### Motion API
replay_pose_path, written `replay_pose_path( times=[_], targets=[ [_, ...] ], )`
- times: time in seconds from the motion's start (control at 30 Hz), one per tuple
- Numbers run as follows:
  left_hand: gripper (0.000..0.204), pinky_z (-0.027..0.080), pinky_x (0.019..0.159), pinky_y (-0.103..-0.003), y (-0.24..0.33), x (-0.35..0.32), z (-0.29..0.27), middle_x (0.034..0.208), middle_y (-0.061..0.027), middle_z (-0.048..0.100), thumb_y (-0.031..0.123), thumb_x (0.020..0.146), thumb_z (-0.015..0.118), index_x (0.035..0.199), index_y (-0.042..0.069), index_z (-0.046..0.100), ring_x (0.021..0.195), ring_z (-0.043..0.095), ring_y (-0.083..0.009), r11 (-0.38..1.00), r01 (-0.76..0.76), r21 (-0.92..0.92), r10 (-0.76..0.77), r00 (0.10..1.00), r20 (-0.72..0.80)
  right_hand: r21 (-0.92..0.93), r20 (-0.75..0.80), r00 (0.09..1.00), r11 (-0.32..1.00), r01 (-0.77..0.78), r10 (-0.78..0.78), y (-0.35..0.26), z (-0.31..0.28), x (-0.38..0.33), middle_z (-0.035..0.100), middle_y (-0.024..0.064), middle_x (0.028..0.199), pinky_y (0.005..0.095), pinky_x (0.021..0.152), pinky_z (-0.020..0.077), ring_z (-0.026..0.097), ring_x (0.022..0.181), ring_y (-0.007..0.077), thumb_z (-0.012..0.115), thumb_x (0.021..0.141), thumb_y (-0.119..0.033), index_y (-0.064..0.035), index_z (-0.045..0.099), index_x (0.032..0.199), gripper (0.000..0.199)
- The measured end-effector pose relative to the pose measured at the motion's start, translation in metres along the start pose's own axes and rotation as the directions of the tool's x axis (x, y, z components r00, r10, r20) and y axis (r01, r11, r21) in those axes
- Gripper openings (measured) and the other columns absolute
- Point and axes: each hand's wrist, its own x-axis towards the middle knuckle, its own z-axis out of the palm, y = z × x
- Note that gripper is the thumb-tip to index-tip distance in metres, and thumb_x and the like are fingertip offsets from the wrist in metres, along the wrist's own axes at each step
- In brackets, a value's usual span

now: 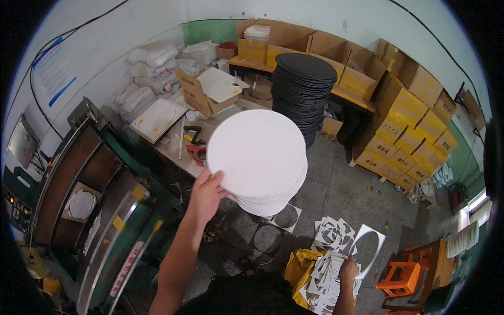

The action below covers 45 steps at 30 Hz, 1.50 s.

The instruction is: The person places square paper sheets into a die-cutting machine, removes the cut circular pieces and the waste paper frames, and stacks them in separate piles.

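My left hand (207, 193) grips the near-left rim of a round white disc (257, 152), thumb on top and fingers underneath. This disc lies over a stack of similar white discs (265, 205), whose lower edges show beneath it; whether it touches them I cannot tell. To the lower right, my right hand (348, 269) is closed on a thin white offcut sheet (380, 240) with a large round hole. Under and beside that hand is a heap of white offcuts (325, 281), partly in a yellow sack (300, 265).
A green machine (144, 231) with a curved metal edge stands left. Beyond the discs, a worktable (173, 149) carries a cardboard box (197, 94) and red-handled tool (197, 153). A tall black disc stack (299, 94), stacked cartons (404, 136) and orange stools (400, 278) stand around.
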Motion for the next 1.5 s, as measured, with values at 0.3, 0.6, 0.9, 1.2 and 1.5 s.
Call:
replay_pose_path(
  times=[0.3, 0.6, 0.9, 1.2, 1.5],
  targets=[
    [0.042, 0.055, 0.088, -0.041, -0.034, 0.036, 0.02, 0.12, -0.0177, 0.06, 0.018, 0.097, 0.051, 0.133, -0.003, 0.043, 0.105, 0.064, -0.028, 0.985, 0.129, 0.115, -0.126, 0.991, -0.034, 0.018, 0.697, 0.659, 0.913, -0.407, 0.281, 0.085, 0.2, -0.113, 0.065, 0.0232, 0.098, 0.0456, 0.081, 0.0509, 0.064, 0.093, 0.0375, 0.072, 0.075, -0.042, 0.0074, 0.058, 0.102, 0.058],
    [0.047, 0.049, 0.098, -0.04, -0.037, 0.031, -0.005, 0.126, -0.0201, 0.056, 0.023, 0.094, 0.056, 0.131, -0.004, 0.044, 0.114, 0.059, -0.0282, 0.968, 0.188, -0.164, -0.188, 0.982, 0.017, 0.329, 0.932, 0.245, 0.906, -0.269, -0.266, -0.095, 0.244, -0.08, 0.063, 0.0209, 0.094, 0.0431, 0.076, 0.0497, 0.061, 0.087, 0.0341, 0.067, 0.079, -0.037, 0.005, 0.057, 0.097, 0.047],
    [0.035, 0.054, 0.065, -0.031, 0.006, -0.127, -0.078, 0.091, -0.0101, 0.068, 0.03, 0.095, 0.057, 0.116, 0.003, 0.055, 0.073, 0.066, -0.0138, 0.654, -0.158, 0.74, 0.233, 0.973, 0.001, 0.456, 0.883, 0.056, 0.88, 0.13, -0.466, -0.243, 0.226, -0.016, 0.06, 0.0186, 0.091, 0.0407, 0.071, 0.0484, 0.059, 0.082, 0.0307, 0.061, 0.084, -0.032, 0.0026, 0.056, 0.092, 0.036],
    [0.025, 0.053, 0.075, -0.041, -0.312, -0.706, -0.35, 0.09, -0.0136, 0.069, 0.02, 0.083, 0.062, 0.104, 0.006, 0.067, 0.084, 0.067, -0.0286, 0.765, 0.643, -0.044, 0.44, -0.57, -0.694, 0.395, 0.918, -0.198, 0.734, 0.552, -0.345, -0.392, 0.202, -0.141, 0.058, 0.0163, 0.087, 0.0382, 0.067, 0.0471, 0.057, 0.076, 0.0272, 0.055, 0.089, -0.027, 0.0002, 0.055, 0.087, 0.027],
    [0.064, 0.047, 0.089, -0.043, -0.227, -0.95, -0.306, 0.11, -0.0259, 0.063, 0.04, 0.079, 0.074, 0.115, -0.01, 0.055, 0.102, 0.061, -0.0395, 0.992, -0.017, -0.123, -0.04, -0.981, -0.188, 0.46, 0.888, -0.262, 0.74, 0.492, -0.378, -0.467, 0.261, -0.129, 0.056, 0.014, 0.083, 0.0358, 0.062, 0.0459, 0.054, 0.07, 0.0238, 0.05, 0.093, -0.022, -0.0022, 0.053, 0.082, 0.023]
  ],
)
